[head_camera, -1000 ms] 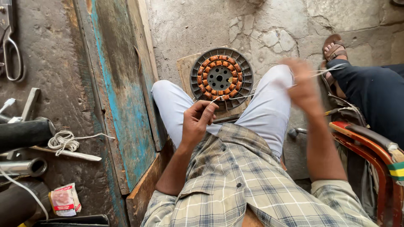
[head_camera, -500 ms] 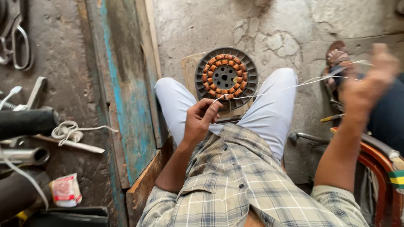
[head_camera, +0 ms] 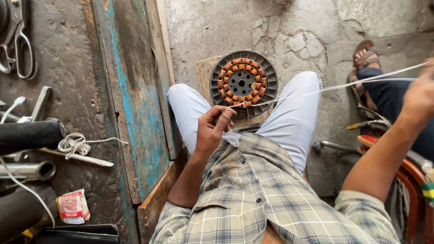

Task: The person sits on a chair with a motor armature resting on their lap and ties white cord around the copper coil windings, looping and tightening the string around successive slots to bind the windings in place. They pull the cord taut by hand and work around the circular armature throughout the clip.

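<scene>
Head view: a stator [head_camera: 243, 83] was braced between the knees on a board [head_camera: 204, 72]. A string [head_camera: 316, 91] was pinched near it by the left hand [head_camera: 213, 129] and drawn taut rightward by the closed right hand [head_camera: 419, 97], seemingly for tight lacing.

Small repair workshop, likely motor rewinding, floor-level seat. Cues: stator [head_camera: 243, 83] with copper coils on wooden board [head_camera: 204, 72] between knees; rough cracked concrete floor [head_camera: 298, 31]; worn blue-painted plank [head_camera: 131, 90]; grimy bench [head_camera: 68, 68] at left with scissors [head_camera: 18, 43], metal tubes [head_camera: 25, 171], string coil [head_camera: 72, 144], small packet [head_camera: 72, 206]. Second person's sandalled foot [head_camera: 364, 54] close by, red chair frame [head_camera: 409, 180] at right. Cramped, dusty, hand-tool setup, no machines visible.
</scene>
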The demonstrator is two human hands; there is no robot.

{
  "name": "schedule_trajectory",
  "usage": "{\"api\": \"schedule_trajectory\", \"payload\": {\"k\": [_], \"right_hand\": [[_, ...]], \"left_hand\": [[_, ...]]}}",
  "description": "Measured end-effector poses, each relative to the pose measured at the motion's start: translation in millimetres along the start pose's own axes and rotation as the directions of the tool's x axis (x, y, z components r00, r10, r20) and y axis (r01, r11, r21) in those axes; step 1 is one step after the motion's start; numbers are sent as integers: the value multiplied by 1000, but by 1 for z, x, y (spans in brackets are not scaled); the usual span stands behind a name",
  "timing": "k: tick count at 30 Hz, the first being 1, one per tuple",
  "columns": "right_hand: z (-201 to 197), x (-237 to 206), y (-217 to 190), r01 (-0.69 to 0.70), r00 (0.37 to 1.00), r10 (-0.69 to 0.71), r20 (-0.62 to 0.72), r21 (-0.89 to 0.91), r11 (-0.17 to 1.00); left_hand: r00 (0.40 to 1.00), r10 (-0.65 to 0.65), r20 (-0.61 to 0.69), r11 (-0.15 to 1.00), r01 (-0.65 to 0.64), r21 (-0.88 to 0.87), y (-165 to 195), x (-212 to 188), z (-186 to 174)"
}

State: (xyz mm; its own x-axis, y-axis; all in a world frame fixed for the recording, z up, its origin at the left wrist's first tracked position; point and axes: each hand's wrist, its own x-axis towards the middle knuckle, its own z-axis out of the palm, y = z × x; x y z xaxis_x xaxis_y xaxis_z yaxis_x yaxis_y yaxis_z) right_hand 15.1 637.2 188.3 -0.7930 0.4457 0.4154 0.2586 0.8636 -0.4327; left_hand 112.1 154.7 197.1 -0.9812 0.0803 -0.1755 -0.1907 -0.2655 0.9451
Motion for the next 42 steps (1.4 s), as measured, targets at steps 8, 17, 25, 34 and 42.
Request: {"api": "schedule_trajectory", "payload": {"k": [8,17,25,34,42], "right_hand": [[75,-124,-99,224,255,-706,661,670,708],[7,-11,-14,380,924,-380,-38,9,925],[63,-129,-97,134,411,-719,561,743,656],[14,-33,24,328,944,-331,-9,-99,939],[91,-141,-69,140,489,-608,625,632,762]], "left_hand": [[999,-21,27,1000,22,-15,0,-1,9],[999,-2,41,999,4,-48,2,0,-3],[995,-29,100,997,36,-73,-4,-9,4],[997,-16,78,999,20,-47,-5,-15,-3],[993,-10,120,997,20,-79,-9,-20,6]]}}
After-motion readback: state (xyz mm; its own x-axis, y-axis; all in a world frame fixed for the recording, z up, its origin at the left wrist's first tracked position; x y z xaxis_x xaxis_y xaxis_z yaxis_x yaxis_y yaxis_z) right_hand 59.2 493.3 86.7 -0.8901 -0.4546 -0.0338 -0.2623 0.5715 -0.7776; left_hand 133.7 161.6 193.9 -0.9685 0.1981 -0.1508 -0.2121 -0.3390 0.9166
